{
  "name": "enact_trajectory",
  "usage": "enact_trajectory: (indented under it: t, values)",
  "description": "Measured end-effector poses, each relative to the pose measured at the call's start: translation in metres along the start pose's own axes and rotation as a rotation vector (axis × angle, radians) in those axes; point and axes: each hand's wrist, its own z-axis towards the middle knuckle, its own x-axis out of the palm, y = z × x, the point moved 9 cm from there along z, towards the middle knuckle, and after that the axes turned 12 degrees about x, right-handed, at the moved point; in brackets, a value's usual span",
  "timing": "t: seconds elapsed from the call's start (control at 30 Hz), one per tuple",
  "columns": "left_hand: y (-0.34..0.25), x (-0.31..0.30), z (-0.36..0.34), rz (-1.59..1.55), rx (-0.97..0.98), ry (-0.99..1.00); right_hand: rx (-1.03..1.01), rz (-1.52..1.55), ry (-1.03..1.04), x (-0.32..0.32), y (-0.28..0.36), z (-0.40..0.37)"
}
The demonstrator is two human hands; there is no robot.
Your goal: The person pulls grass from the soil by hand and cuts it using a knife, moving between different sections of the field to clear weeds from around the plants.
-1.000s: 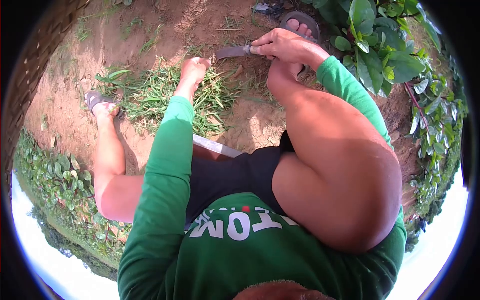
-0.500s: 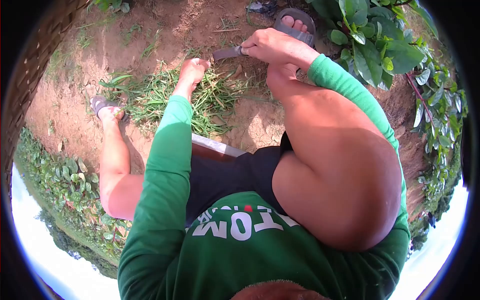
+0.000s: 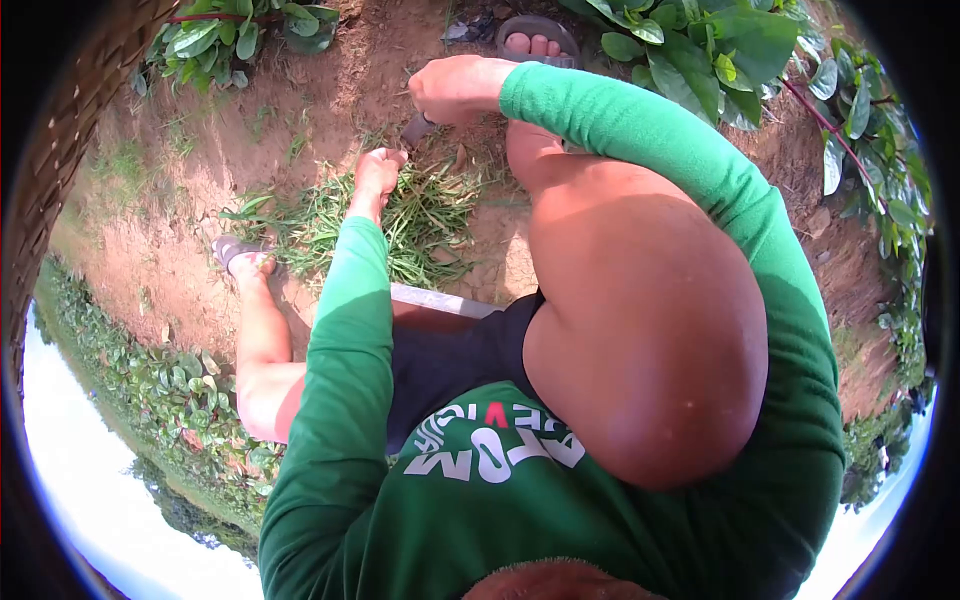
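Note:
My right hand [image 3: 455, 90] is closed around the handle of a knife [image 3: 417, 130] with a short, flat, dark blade. The blade points down and left, its tip close to my left hand [image 3: 380, 172]. The fingers of my left hand are curled shut at the upper edge of a pile of cut grass [image 3: 430, 225]; whatever they pinch is too small to make out. Green and pale blades of grass lie loosely below and to the right of that hand, on brown soil [image 3: 190, 190].
Leafy plants [image 3: 715, 60] grow at the upper right, with another clump [image 3: 245, 35] at the upper left. My sandalled feet rest on the soil on both sides. A low seat [image 3: 440, 300] shows beneath me. A woven brim [image 3: 60, 160] borders the left.
My right hand has swung left with the knife, bringing the blade tip down beside my left hand. My left hand has shifted slightly down, and the view has turned a little.

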Motion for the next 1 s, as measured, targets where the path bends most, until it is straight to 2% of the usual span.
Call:
enact_trajectory:
  t: [0.03, 0.07, 0.1, 0.13, 0.17, 0.2, 0.23, 0.27, 0.3, 0.33, 0.4, 0.47, 0.53, 0.57, 0.6, 0.67, 0.7, 0.73, 0.8, 0.83, 0.9, 1.0]
  values:
    - [-0.004, -0.002, -0.007, 0.066, -0.081, -0.001, -0.081, -0.067, 0.006, 0.041, -0.022, 0.049]
    - [0.016, 0.002, 0.011, 0.061, 0.016, -0.039, -0.034, 0.025, 0.093, 0.040, -0.033, 0.041]
    - [0.023, 0.004, 0.016, 0.049, 0.020, -0.041, 0.020, 0.115, 0.175, 0.038, -0.043, 0.031]
    - [0.006, 0.002, 0.007, 0.037, 0.020, -0.041, 0.291, 0.507, 0.287, 0.036, -0.058, 0.010]
    - [-0.001, 0.000, -0.004, 0.032, -0.068, -0.022, 0.102, 0.350, 0.125, 0.039, -0.047, 0.021]
    - [-0.001, 0.001, -0.005, 0.017, -0.033, -0.006, -0.085, 0.194, -0.034, 0.046, -0.032, 0.026]
    - [0.003, 0.001, -0.002, 0.006, 0.005, 0.016, -0.038, -0.062, 0.003, 0.046, -0.008, 0.011]
    - [0.004, 0.001, 0.003, -0.004, 0.047, 0.040, -0.011, 0.158, -0.065, 0.027, 0.002, -0.005]
    - [0.003, 0.000, -0.001, -0.058, -0.018, 0.089, 0.000, 0.083, 0.000, 0.028, 0.001, -0.002]
    - [-0.004, -0.001, -0.006, 0.100, 0.026, 0.172, 0.006, 0.009, 0.064, 0.031, 0.000, 0.004]
    - [-0.020, -0.006, -0.023, 0.403, 0.106, 0.314, 0.008, -0.003, 0.020, 0.033, -0.013, 0.018]
    - [-0.010, -0.003, -0.037, 0.507, 0.196, 0.363, 0.020, 0.120, 0.054, 0.040, -0.026, 0.022]
    - [0.028, -0.053, -0.038, 0.196, 0.092, -0.308, 0.043, 0.278, 0.051, 0.033, -0.036, 0.000]
    - [0.077, -0.078, -0.033, 0.017, 0.099, -0.579, 0.069, 0.325, 0.028, 0.033, -0.049, -0.006]
    - [0.042, -0.085, -0.065, 0.188, -0.060, -0.541, 0.098, 0.372, 0.011, 0.034, -0.062, -0.013]
    - [0.034, -0.052, -0.061, 0.500, 0.252, -0.012, 0.211, 0.478, -0.045, 0.015, -0.082, -0.035]
    - [0.038, -0.042, -0.061, 0.601, 0.282, 0.089, 0.231, 0.434, -0.035, 0.019, -0.083, -0.039]
    - [0.027, -0.041, -0.064, 0.543, 0.314, 0.051, 0.256, 0.388, -0.041, 0.017, -0.087, -0.042]
    - [0.003, -0.038, -0.063, 0.592, 0.229, -0.032, 0.300, 0.368, -0.036, 0.017, -0.092, -0.042]
    - [-0.011, -0.036, -0.059, 0.456, 0.411, -0.120, 0.313, 0.392, -0.019, 0.022, -0.091, -0.039]
    - [-0.041, -0.037, -0.053, 0.420, 0.512, -0.288, 0.329, 0.465, 0.029, 0.025, -0.081, -0.032]
    - [-0.038, -0.046, -0.021, 0.246, 0.399, -0.450, 0.244, 0.537, 0.018, 0.042, -0.068, 0.003]
